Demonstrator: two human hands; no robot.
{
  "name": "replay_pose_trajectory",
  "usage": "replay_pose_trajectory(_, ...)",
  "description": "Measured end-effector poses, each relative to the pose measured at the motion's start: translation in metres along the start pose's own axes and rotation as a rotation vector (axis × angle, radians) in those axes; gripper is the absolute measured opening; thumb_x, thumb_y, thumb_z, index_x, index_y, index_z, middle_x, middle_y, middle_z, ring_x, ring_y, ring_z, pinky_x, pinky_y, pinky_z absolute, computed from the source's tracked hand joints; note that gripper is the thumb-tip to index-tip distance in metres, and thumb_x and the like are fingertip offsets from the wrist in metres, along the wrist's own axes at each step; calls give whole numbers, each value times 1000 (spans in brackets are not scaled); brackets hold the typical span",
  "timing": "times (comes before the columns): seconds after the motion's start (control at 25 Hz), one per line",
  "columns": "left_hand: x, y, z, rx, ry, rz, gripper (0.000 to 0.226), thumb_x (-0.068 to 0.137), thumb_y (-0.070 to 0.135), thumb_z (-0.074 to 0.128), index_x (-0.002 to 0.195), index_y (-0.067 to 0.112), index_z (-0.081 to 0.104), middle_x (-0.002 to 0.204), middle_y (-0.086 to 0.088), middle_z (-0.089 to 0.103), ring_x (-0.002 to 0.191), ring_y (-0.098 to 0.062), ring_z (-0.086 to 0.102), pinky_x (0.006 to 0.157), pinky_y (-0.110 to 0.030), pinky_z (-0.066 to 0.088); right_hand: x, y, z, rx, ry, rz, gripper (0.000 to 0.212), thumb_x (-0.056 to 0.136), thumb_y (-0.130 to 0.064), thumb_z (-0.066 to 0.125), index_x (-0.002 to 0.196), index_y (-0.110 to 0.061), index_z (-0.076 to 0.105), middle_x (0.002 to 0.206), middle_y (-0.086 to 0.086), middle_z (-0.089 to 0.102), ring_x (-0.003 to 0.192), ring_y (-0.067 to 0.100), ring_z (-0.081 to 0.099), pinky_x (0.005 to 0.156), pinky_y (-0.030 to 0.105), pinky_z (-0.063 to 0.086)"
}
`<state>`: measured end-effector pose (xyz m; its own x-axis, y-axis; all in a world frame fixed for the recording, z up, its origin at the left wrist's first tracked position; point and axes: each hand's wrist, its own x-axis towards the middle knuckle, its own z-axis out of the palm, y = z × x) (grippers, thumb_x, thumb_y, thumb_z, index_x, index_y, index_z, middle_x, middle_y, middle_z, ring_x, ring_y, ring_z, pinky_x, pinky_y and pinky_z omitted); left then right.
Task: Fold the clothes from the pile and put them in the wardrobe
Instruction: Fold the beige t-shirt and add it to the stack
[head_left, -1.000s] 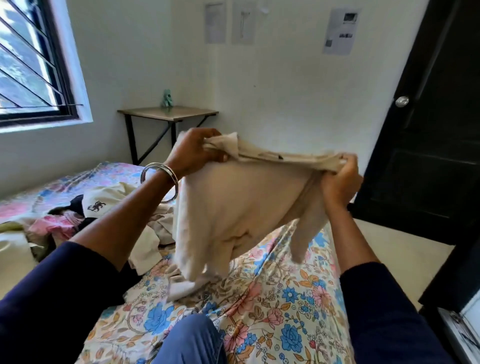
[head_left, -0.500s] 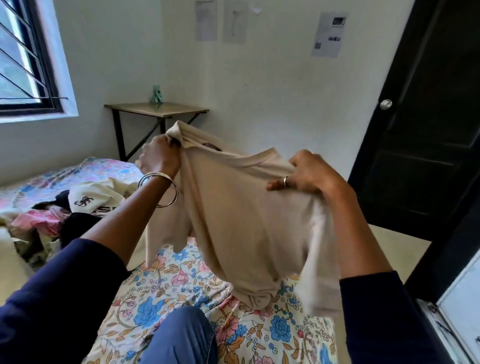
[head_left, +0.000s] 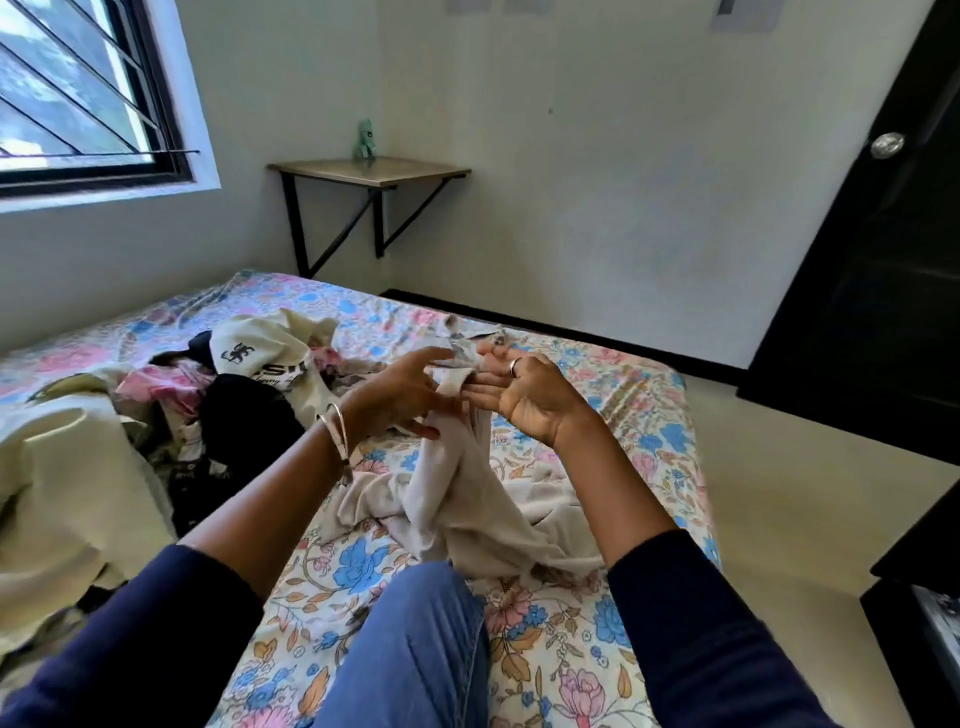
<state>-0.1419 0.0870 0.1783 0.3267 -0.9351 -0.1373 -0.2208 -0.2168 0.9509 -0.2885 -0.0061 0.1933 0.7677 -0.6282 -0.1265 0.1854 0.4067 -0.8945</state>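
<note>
Both hands, left hand (head_left: 400, 395) and right hand (head_left: 511, 389), pinch one end of the crumpled beige cotton shirt (head_left: 467, 499) mid-frame, probably hunting for a seam. The rest droops onto the floral bedsheet (head_left: 545, 649); the jumbled clothes pile (head_left: 228, 395) waits left.

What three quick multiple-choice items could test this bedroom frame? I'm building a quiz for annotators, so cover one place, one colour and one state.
1. Where does the small green figurine stand?
A. on the wall-mounted table
B. on the bed
C. on the windowsill

2. What colour is the garment between the hands?
A. black
B. beige
C. pink

3. How does the garment lie?
A. folded flat
B. top end lifted, the rest bunched on the bed
C. hanging clear of the bed

Answers:
1 A: it sits at the tabletop's back edge.
2 B: the cloth is pale beige.
3 B: the left hand and right hand hold its top end, while the rest lies crumpled on the sheet.
</note>
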Motion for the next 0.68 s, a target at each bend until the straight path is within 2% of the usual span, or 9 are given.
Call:
replay_pose_trajectory(0.08, 7, -22, 0, -58, 167, 13, 40, 84, -5, 65, 119, 13, 58, 99, -25, 61, 76, -29, 65, 52, -39, 58, 1, 21, -19, -185, 50, -5, 24, 99, 6, 35, 108, -5, 55, 84, 15, 67, 85, 33, 64, 85, 49, 54)
replay_pose_trajectory(0.16, 17, -37, -5, -215, 396, -67, 32, 87, -8, 52, 110, 11, 65, 96, -20, 62, 68, -24, 60, 45, -33, 54, -3, 46, -57, -621, 119, 36, 22, 94, -2, 58, 116, -6, 58, 99, 14, 61, 86, 23, 61, 73, 35, 57)
replay_pose_trajectory(0.2, 21, -42, -11, -359, 481, -122, 34, 89, -8, 48, 110, 11, 66, 93, -18, 63, 67, -23, 59, 46, -33, 53, -8, 60, -77, -840, 83, 108, 34, 88, -7, 69, 120, -6, 58, 105, 12, 61, 90, 20, 61, 71, 29, 56)
replay_pose_trajectory(0.28, 30, -54, -28, -645, 571, -148, 34, 93, -5, 46, 118, 10, 62, 85, -13, 59, 63, -22, 56, 47, -34, 55, -20, 92, -109, -1215, -30, 301, 59, 78, -19, 80, 130, -10, 53, 122, 10, 60, 107, 22, 58, 88, 34, 53)
replay_pose_trajectory(0.36, 34, -66, -40, -702, 585, -78, 33, 95, -1, 49, 127, 7, 54, 83, -9, 57, 64, -19, 58, 56, -34, 57, -30, 123, -124, -1446, 50, 269, 59, 83, -21, 74, 137, -16, 49, 132, 7, 58, 119, 25, 53, 98, 36, 43)
replay_pose_trajectory(0.4, 34, -72, -41, -582, 557, -32, 34, 94, 2, 53, 127, 9, 52, 85, -8, 58, 64, -16, 59, 57, -31, 54, -30, 133, -125, -1479, 184, 170, 52, 88, -18, 66, 138, -19, 50, 133, 6, 58, 122, 26, 51, 99, 36, 38)
replay_pose_trajectory(0.48, 31, -83, -28, -36, 460, 28, 43, 89, 11, 65, 129, 17, 50, 95, -5, 63, 70, -13, 59, 59, -22, 47, -23, 137, -121, -1397, 389, -16, 41, 94, -16, 55, 135, -20, 55, 127, 7, 64, 119, 26, 55, 96, 35, 40)
replay_pose_trajectory(0.6, 28, -99, 13, 707, 164, 168, 49, 83, 33, 73, 129, 23, 58, 120, 1, 64, 86, -9, 59, 68, -13, 41, -2, 124, -110, -1261, 393, -168, 28, 96, -26, 58, 121, -16, 65, 109, 8, 71, 102, 26, 64, 78, 32, 50)
replay_pose_trajectory(0.68, 30, -116, 46, 984, 44, 203, 50, 81, 47, 70, 126, 30, 58, 121, 4, 61, 99, -12, 58, 77, -21, 42, 4, 115, -100, -1235, 385, -259, 26, 95, -29, 61, 113, -13, 70, 104, 9, 73, 97, 26, 66, 77, 34, 53)
